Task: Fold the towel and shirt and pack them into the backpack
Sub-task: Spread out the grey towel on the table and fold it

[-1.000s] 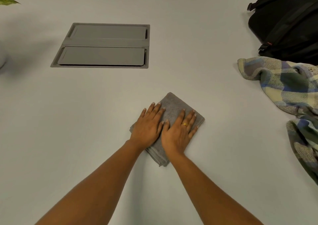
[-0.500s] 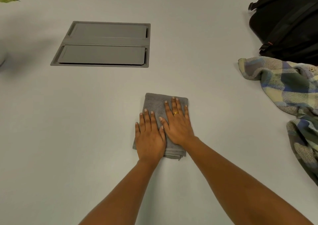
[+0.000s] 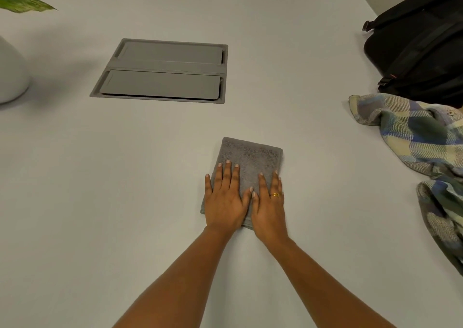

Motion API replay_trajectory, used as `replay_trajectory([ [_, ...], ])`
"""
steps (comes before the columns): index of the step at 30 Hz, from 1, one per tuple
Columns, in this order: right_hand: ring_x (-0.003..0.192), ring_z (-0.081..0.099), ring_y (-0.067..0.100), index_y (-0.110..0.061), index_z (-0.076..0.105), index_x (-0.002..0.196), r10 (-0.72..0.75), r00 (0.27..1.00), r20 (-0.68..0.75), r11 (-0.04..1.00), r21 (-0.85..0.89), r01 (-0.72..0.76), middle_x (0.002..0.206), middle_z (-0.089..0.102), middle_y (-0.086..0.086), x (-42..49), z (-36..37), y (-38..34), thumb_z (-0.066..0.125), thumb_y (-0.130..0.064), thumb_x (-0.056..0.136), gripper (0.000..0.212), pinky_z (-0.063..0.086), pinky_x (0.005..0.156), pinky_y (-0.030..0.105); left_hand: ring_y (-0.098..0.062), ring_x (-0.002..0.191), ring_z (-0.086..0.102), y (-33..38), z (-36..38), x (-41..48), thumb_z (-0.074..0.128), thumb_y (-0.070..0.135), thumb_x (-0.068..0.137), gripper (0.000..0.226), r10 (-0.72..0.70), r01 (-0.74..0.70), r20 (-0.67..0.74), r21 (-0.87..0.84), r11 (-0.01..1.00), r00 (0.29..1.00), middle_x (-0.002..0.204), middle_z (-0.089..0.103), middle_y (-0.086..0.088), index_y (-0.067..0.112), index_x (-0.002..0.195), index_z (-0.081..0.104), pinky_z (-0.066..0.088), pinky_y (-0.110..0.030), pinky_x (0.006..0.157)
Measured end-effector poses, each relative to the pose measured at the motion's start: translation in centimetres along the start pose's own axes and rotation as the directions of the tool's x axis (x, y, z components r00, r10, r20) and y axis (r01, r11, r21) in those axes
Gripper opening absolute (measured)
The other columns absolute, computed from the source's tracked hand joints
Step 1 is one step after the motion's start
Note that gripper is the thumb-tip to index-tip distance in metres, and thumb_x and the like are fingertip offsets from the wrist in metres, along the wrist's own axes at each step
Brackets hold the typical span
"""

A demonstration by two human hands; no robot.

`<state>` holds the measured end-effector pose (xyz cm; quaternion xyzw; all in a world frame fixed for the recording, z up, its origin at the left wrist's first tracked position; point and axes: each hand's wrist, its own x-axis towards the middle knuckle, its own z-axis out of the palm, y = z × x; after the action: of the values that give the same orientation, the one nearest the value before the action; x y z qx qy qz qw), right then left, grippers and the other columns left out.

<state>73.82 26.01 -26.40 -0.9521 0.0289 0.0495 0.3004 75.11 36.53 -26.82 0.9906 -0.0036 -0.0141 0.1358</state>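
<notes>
Pressing down on the near half of the folded towel (image 3: 250,158), the left hand (image 3: 224,201) and the right hand (image 3: 269,208) lay side by side, palms flat, fingers straight and a little spread, gripping nothing. The thumbs nearly met in the middle. A second earlier the towel had sat cornerwise under the same two palms. Half a second earlier it had already been swung square, with the right hand placed further up the cloth. By this moment the right hand had drawn back level with the left. The towel lay as a neat oblong, its long sides running away from the person and its far half uncovered. That read as a last smoothing: the towel looked fully folded, so the next work was probably carrying it to the backpack (image 3: 421,59) or starting on the shirt (image 3: 411,132).

The shirt lay crumpled and unfolded at the right, well apart from the towel. Its far end was touching or just beside the backpack, which sat near the far right corner of the table (image 3: 100,189). Whether the backpack was unzipped could not be told. Bare tabletop stretched between towel and shirt, seemingly enough to spread the shirt out. The sunken gray hatch (image 3: 162,72) sat flush, well apart on the far left, and a pale vase (image 3: 10,77) stood at the left margin, out of the likely path.
</notes>
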Motion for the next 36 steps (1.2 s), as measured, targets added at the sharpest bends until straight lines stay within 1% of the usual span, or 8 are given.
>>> replay_trajectory([
  [3,0.144,-0.011,0.019,-0.017,0.011,0.15,-0.004,0.999,0.053,0.998,0.063,0.0,0.157,-0.012,0.006,0.3,-0.1,-1.0,0.031,-0.024,0.102,0.052,-0.001,0.116,0.028,-0.012,0.141,-0.016,-0.9,-0.8,0.1,-0.014,0.065,0.077,0.085,0.02,-0.02,0.033,0.01,1.0,0.999,0.158,-0.004,-0.001,0.021,0.149,0.0,-0.021,-0.035,0.108],
  [8,0.143,-0.017,0.019,-0.015,0.004,0.15,-0.078,0.981,0.179,0.995,0.067,0.067,0.155,-0.019,0.006,0.3,1.3,-4.1,0.031,-0.022,0.102,0.055,-0.003,0.115,0.026,-0.013,0.144,-0.011,-4.5,-2.3,-0.4,-0.016,0.062,0.072,0.086,-0.037,0.034,0.04,0.071,0.997,0.999,0.158,-0.006,0.003,0.024,0.149,-0.004,-0.019,-0.035,0.108],
  [14,0.145,-0.007,0.015,-0.014,0.008,0.15,-0.224,0.874,0.432,0.951,0.293,0.099,0.156,-0.017,0.002,0.4,3.8,-11.1,0.033,-0.017,0.102,0.054,0.004,0.116,0.025,-0.017,0.145,-0.002,-14.6,-5.5,-1.1,-0.01,0.064,0.074,0.086,-0.114,0.108,0.035,0.135,0.985,0.993,0.158,0.002,0.002,0.025,0.15,0.004,-0.003,-0.038,0.115],
  [18,0.145,-0.003,0.017,-0.014,0.007,0.15,-0.28,0.791,0.544,0.936,0.339,0.098,0.156,-0.016,0.002,0.3,6.2,-15.8,0.033,-0.014,0.102,0.055,0.007,0.117,0.026,-0.021,0.145,-0.002,-19.4,-8.3,-2.2,0.008,0.048,0.098,0.058,-0.231,0.218,0.027,0.245,0.945,0.972,0.158,0.003,-0.003,0.022,0.15,0.006,-0.001,-0.039,0.116],
  [21,0.145,0.001,0.017,-0.014,0.008,0.15,-0.317,0.744,0.587,0.93,0.347,0.122,0.157,-0.016,0.002,-0.1,8.2,-18.6,0.032,-0.013,0.102,0.054,0.009,0.116,0.026,-0.022,0.145,0.002,-20.6,-9.2,-3.6,0.02,0.039,0.101,0.053,-0.338,0.339,-0.034,0.161,0.927,0.941,0.157,0.009,-0.006,0.018,0.149,0.014,0.002,-0.04,0.116],
  [26,0.145,0.005,0.015,-0.015,0.018,0.149,-0.365,0.716,0.595,0.899,0.425,0.106,0.158,-0.004,0.0,-0.4,9.9,-21.3,0.029,-0.013,0.102,0.048,0.009,0.113,0.022,-0.02,0.145,0.001,-21.2,-8.0,-6.6,-0.011,0.064,0.077,0.087,-0.4,0.401,-0.028,0.119,0.908,0.916,0.158,0.005,-0.003,0.021,0.15,0.008,0.004,-0.042,0.116],
  [31,0.143,0.018,0.017,-0.012,0.035,0.143,-0.478,0.819,0.318,0.878,0.201,0.434,0.157,0.016,0.003,1.0,10.4,-20.5,0.034,-0.019,0.101,0.042,0.02,0.112,0.026,-0.024,0.144,0.013,-22.2,-7.5,-7.3,-0.022,0.075,0.071,0.104,-0.398,0.401,-0.05,0.093,0.912,0.916,0.156,0.016,-0.006,0.019,0.149,0.019,0.012,-0.047,0.114],
  [36,0.145,-0.008,0.02,-0.018,0.012,0.15,-0.502,0.704,0.502,0.823,0.028,0.567,0.158,-0.006,0.007,2.7,11.9,-20.1,0.032,-0.031,0.102,0.054,0.005,0.117,0.034,-0.031,0.133,0.039,-22.8,-7.3,-7.1,0.002,0.068,0.089,0.085,-0.395,0.398,-0.047,0.122,0.909,0.917,0.145,0.04,-0.012,0.013,0.14,0.042,0.029,-0.054,0.105],
])
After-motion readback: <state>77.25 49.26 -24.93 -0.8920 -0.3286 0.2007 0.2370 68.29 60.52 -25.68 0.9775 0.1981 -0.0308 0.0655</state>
